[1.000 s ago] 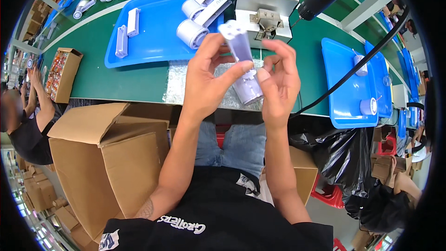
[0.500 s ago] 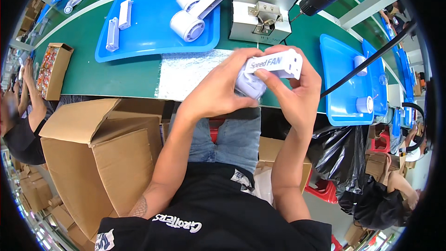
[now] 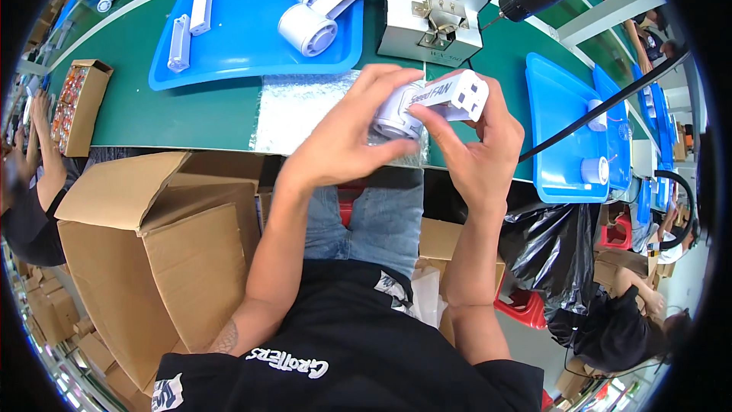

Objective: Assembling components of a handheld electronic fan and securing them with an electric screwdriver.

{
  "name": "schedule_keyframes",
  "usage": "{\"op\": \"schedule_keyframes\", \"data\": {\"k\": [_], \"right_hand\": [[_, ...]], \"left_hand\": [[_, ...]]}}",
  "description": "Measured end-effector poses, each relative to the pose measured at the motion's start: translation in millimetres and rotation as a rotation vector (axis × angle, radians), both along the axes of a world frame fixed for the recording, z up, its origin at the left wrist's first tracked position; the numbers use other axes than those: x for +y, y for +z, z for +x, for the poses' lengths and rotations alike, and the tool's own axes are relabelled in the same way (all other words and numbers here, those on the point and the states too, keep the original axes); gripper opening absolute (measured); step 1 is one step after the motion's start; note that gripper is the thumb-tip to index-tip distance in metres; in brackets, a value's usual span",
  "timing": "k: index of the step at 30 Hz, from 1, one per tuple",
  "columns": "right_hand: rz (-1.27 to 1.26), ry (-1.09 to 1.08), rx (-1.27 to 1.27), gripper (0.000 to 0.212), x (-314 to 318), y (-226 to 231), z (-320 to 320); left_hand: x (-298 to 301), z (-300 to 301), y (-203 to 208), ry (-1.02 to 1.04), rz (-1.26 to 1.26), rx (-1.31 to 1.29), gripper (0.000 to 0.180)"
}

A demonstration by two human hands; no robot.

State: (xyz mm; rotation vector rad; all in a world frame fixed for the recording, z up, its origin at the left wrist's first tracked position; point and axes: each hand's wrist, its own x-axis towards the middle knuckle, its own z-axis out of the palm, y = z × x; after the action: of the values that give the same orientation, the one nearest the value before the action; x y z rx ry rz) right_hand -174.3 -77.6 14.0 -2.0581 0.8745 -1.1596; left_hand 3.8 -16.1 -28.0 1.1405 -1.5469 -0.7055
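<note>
Right now a small white handheld fan (image 3: 431,103) sits between both hands, raised just above the near edge of the green counter (image 3: 221,111). Its round head points left and its squared handle end points right. The left hand (image 3: 347,133) comes in from the left and curls around the round head, fingers over the top and thumb pressed underneath. The right hand (image 3: 473,149) closes on the handle from the near right side, thumb laid along the front face, fingers wrapped behind.

Under the fan lies a silvery foil sheet (image 3: 293,111) on the counter. Farther off, on the left, a blue tray (image 3: 236,46) carries more white fan parts. Straight beyond the hands stands a grey metal fixture (image 3: 438,8). To the right another blue tray (image 3: 560,137) holds small round white pieces, with a black cable (image 3: 602,103) crossing above it. An open cardboard box (image 3: 152,252) stands near left, below the counter.
</note>
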Motion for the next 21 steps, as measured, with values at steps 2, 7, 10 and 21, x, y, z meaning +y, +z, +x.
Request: {"op": "schedule_keyframes", "data": {"k": [2,7,10,21], "right_hand": [[-0.036,0.004,-0.023,0.049,-2,-4,-7],[-0.075,0.038,-0.057,0.046,-8,-7,-7],[-0.105,0.045,-0.054,0.045,-8,-7,-10],[-0.325,0.237,0.062,0.049,-9,7,-15]], "left_hand": [[-5,6,2,-0.070,-0.007,0.044,0.069],[-3,5,3,-0.052,0.018,0.095,0.065],[-4,6,2,-0.063,0.035,0.116,0.066],[-6,6,-3,-0.078,0.035,0.095,0.070]]}}
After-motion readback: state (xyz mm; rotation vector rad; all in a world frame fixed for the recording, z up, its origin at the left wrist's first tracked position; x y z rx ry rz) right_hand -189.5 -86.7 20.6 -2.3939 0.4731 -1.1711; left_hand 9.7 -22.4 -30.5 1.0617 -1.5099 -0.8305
